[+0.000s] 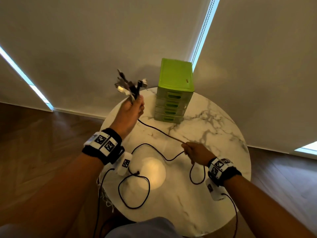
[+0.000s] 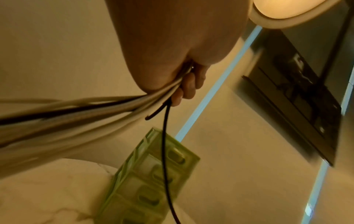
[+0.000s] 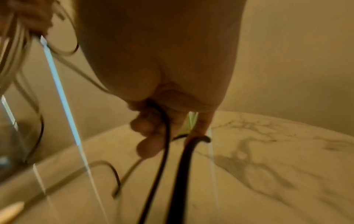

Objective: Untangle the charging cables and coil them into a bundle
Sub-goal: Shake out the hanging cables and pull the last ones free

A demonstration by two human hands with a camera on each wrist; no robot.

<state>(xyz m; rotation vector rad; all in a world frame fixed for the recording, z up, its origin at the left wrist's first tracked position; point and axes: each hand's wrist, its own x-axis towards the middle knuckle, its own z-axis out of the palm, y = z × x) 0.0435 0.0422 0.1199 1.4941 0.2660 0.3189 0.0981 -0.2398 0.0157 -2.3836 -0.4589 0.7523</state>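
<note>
The left hand [image 1: 132, 110] is lifted up above the far left edge of the round marble tabletop [image 1: 214, 127]. Its fingers [image 2: 188, 86] are curled tight round a bunch of cables [image 2: 80, 112], white ones and black ones together. The plug ends [image 1: 130, 84] of the bunch stick up out of the top of the fist like a little bush. In the left wrist view the cables run out of the bottom of the fist and off to the side, blurred.

1 black cable [image 1: 159, 130] comes out of the left hand and runs down across the tabletop to the right hand [image 1: 197, 152]. The right hand is low, near the middle right of the tabletop. Its fingers [image 3: 147, 145] are curled and pinch the black cable. From there the cable drops, makes a loop under the right wrist, and curves back over the tabletop toward the left. A second black loop [image 1: 134, 191] lies flat on the tabletop near the front edge, beside a round bright spot of light.

More white cable hangs down off the left edge of the tabletop, under the left arm. It is too thin and blurry to tell how it is tangled.

A green box of small drawers [image 1: 174, 93] stands upright at the far side of the tabletop, near the left hand but not touching it. Each wrist wears a black band with black and white square marks.
</note>
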